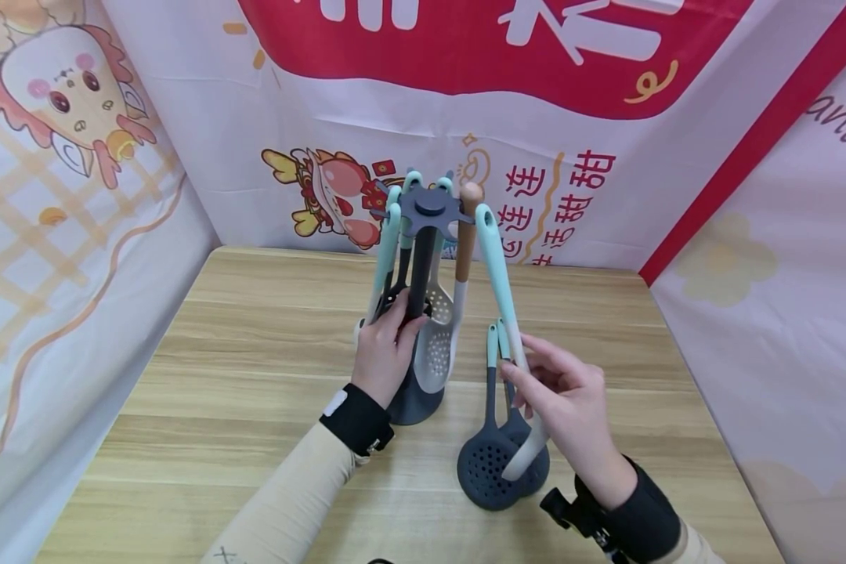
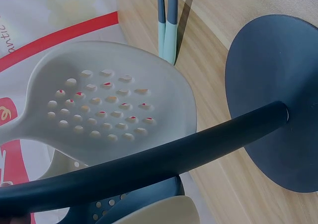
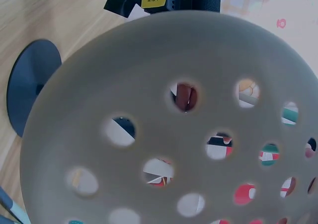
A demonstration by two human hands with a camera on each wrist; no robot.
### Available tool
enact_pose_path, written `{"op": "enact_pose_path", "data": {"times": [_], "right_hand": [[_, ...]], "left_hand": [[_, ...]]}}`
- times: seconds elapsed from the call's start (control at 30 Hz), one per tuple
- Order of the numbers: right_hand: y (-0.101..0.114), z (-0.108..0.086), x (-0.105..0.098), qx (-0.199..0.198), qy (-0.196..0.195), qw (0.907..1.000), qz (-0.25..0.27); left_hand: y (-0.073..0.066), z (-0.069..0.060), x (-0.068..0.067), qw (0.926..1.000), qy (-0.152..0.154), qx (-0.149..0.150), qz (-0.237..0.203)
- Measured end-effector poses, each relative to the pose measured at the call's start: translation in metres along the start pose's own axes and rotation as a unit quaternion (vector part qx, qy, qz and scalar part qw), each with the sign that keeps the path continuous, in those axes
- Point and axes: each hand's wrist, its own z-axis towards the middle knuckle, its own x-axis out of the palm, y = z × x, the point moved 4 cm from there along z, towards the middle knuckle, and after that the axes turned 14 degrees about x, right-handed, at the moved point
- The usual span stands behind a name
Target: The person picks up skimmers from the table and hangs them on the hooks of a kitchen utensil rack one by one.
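A dark utensil stand (image 1: 432,258) with a round base (image 2: 278,60) stands upright on the table. My left hand (image 1: 384,352) grips its pole (image 2: 198,157). From its hooked top hang several mint-handled utensils and a brown-handled one with a pale shaft (image 1: 458,313). Pale perforated heads (image 2: 114,100) show beside the pole. My right hand (image 1: 567,392) pinches the shaft of a pale grey skimmer (image 1: 525,454) with a mint handle. The handle points up beside the stand's top, and the head hangs low. That perforated head (image 3: 149,60) fills most of the right wrist view, hiding my right fingers there.
Two dark utensils with mint handles (image 1: 492,345) lie overlapping on the wooden table (image 1: 254,376), below the held skimmer. The front one is a perforated turner (image 1: 482,466). Printed cloth walls (image 1: 395,117) enclose the back and both sides.
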Motion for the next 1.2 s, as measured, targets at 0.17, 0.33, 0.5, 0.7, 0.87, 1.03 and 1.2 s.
{"op": "enact_pose_path", "data": {"times": [0.17,0.33,0.5,0.7,0.87,1.03,1.2], "right_hand": [[-0.001,0.001,0.002,-0.005,0.001,1.0000,0.000],[-0.001,0.002,0.003,-0.009,0.006,0.9999,0.004],[-0.002,0.003,0.004,-0.009,0.015,0.9998,0.014],[-0.002,0.004,0.006,-0.001,0.026,0.9995,0.020],[-0.005,0.005,0.010,0.007,0.045,0.9987,0.024],[-0.007,0.006,0.014,0.006,0.047,0.9985,0.025],[-0.008,0.006,0.016,-0.005,0.049,0.9985,0.026]], "left_hand": [[0.002,0.000,0.000,1.0000,-0.001,0.004,-0.003],[0.003,0.000,0.001,1.0000,-0.004,0.008,-0.002],[0.002,0.000,0.001,0.9999,-0.005,0.009,-0.001],[0.003,0.001,0.001,1.0000,-0.003,0.006,-0.003],[0.003,0.000,0.001,1.0000,0.000,0.003,-0.003],[0.004,-0.001,0.001,1.0000,0.004,-0.003,-0.002],[0.004,-0.001,0.001,1.0000,0.005,-0.007,-0.002]]}}
